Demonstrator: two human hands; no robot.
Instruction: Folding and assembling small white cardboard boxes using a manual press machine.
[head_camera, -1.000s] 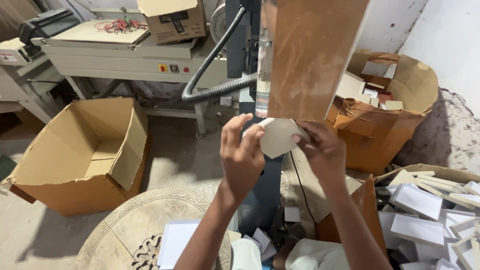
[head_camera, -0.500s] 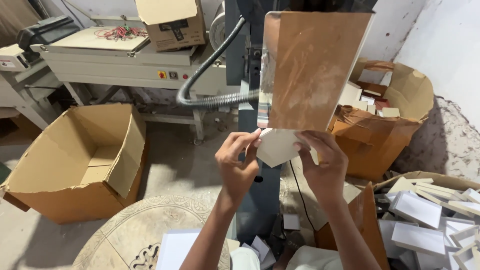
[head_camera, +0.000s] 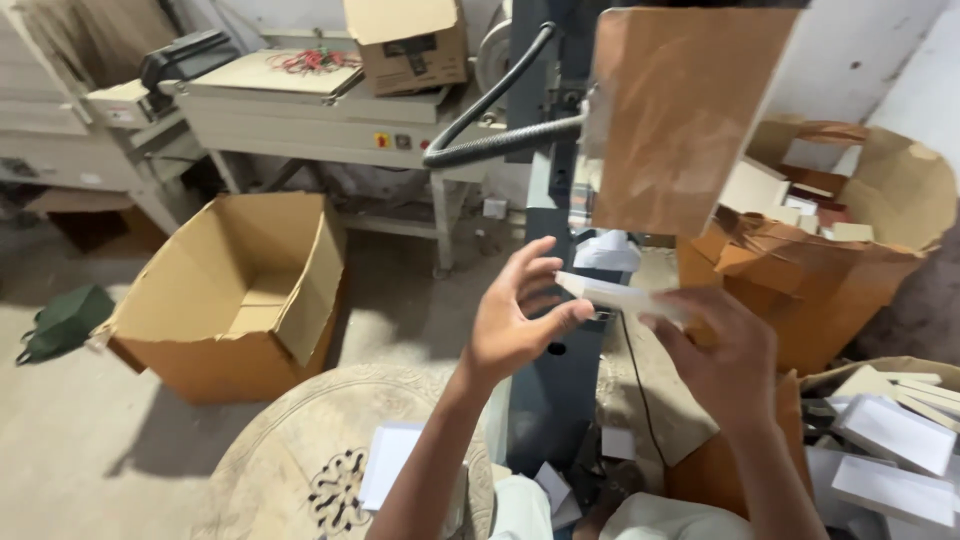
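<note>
Card (head_camera: 620, 296), small, flat and white, sits between both hands, in front of the dark machine post (head_camera: 548, 330). The left hand (head_camera: 515, 318) holds one end with its thumb under the card, and its other fingers are spread apart and curled. The right hand (head_camera: 715, 355) grips the other end, with its fingers folded over it, though the tips are hard to see.

To do this well, the person should keep the card level, hold it by its ends, and press softly so it does not bend.

One card is in the hands. Higher up hangs one brown board (head_camera: 680, 115), right by the post. One open empty box (head_camera: 235, 295) stands on the floor at the left. One torn box (head_camera: 830, 250) full of white and brown pieces stands at the right. A pile of white cards (head_camera: 890, 440) lies at the lower right, too many and too mixed to count. One round patterned table (head_camera: 300, 450) is down below.
</note>
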